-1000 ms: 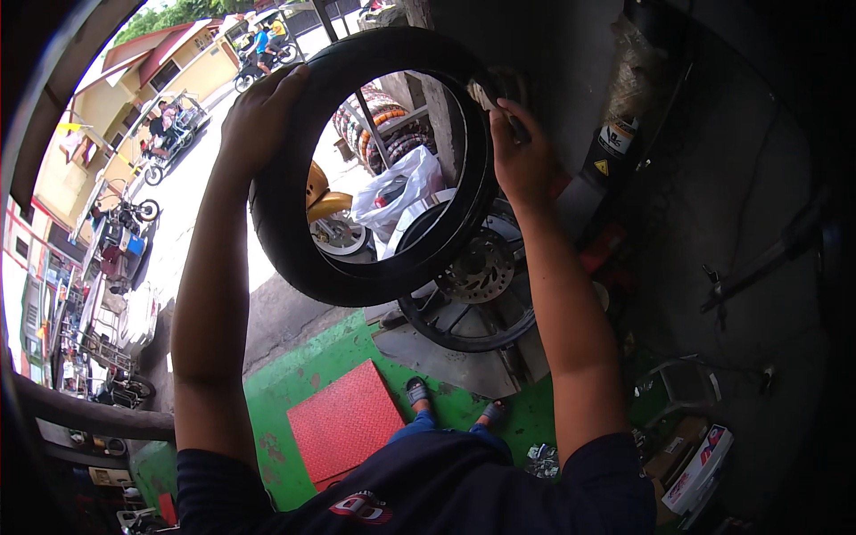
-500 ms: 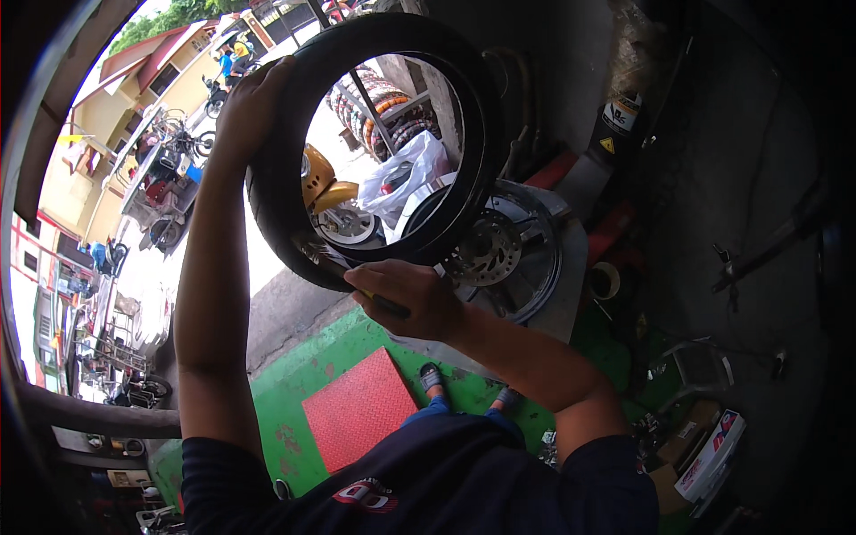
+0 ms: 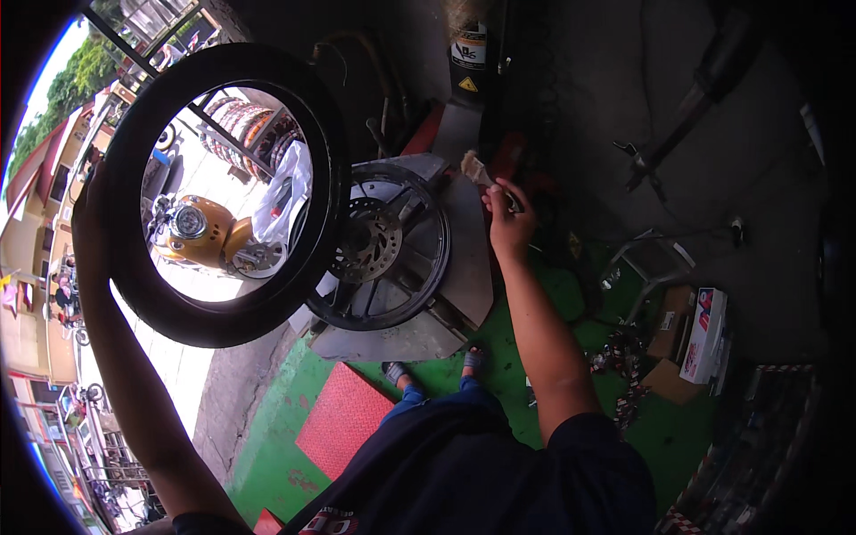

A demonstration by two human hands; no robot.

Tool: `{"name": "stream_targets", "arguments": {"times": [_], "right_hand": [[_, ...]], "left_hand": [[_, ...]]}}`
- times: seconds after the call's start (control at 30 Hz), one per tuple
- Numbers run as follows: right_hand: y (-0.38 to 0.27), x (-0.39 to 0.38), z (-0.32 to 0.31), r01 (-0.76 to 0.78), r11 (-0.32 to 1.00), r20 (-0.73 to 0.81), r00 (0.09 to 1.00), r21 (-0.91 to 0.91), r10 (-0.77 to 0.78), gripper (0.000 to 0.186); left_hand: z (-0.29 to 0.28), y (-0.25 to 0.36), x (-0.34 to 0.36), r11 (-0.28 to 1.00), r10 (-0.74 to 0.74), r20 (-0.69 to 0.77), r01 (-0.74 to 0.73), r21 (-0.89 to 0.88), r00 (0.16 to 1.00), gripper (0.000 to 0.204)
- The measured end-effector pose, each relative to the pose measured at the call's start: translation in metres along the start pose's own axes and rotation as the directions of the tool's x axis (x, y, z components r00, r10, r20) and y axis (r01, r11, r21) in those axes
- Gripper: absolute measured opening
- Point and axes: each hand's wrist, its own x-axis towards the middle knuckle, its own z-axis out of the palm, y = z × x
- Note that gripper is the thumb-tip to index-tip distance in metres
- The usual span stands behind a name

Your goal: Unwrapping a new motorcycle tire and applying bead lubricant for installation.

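My left hand [image 3: 94, 201] grips the outer left side of a black motorcycle tyre [image 3: 325, 178], which it holds up in the air. Its fingers are partly hidden in shadow behind the rubber. Away to the right, my right hand [image 3: 510, 227] is closed around a brush whose pale bristles [image 3: 473, 167] point up and left. Between the hands, a dark spoked wheel rim [image 3: 437, 259] with a drilled brake disc [image 3: 392, 236] lies on the grey metal table [image 3: 468, 312] of a tyre machine. The tyre overlaps the rim's left edge in view.
A yellow motorcycle [image 3: 207, 234] and stacked wrapped tyres [image 3: 236, 125] stand outside at left. A red plate [image 3: 343, 419] lies on the green floor [image 3: 276, 455]. Cardboard boxes [image 3: 670, 325] sit at right, near a dark machine arm [image 3: 687, 107].
My right hand has drawn the brush away from the tyre's lower edge, rightward and up. In view, the tyre and left hand have shifted left and down, and the view has turned rightward.
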Motion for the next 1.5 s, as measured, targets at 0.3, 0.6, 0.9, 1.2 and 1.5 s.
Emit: {"name": "stream_targets", "arguments": {"times": [0.3,0.6,0.9,1.2,1.5], "right_hand": [[0.199,0.074,-0.206,-0.535,0.843,-0.55,0.722,-0.06,0.419,0.018],[0.193,0.086,-0.21,-0.634,0.615,-0.631,0.728,-0.469,0.269,0.069],[0.004,0.028,0.034,0.081,0.866,-0.118,0.98,-0.493,-0.159,0.073],[0.004,-0.043,0.153,-0.391,0.898,0.495,0.832,0.203,0.25,0.091],[0.058,-0.097,0.166,-0.446,0.829,0.477,0.84,0.338,0.257,0.091]], "left_hand": [[-0.016,0.099,0.006,0.977,-0.155,0.006,0.154,-0.147,0.988,0.048],[-0.04,0.177,0.009,0.827,-0.386,-0.024,0.334,-0.452,0.922,0.052],[-0.037,0.123,-0.046,0.83,-0.31,-0.072,0.233,-0.507,0.948,0.057],[-0.027,0.05,-0.074,0.747,-0.156,-0.125,0.034,-0.664,0.98,0.073],[0.042,-0.036,-0.08,0.543,-0.118,-0.048,0.024,-0.839,0.992,0.092]]}}
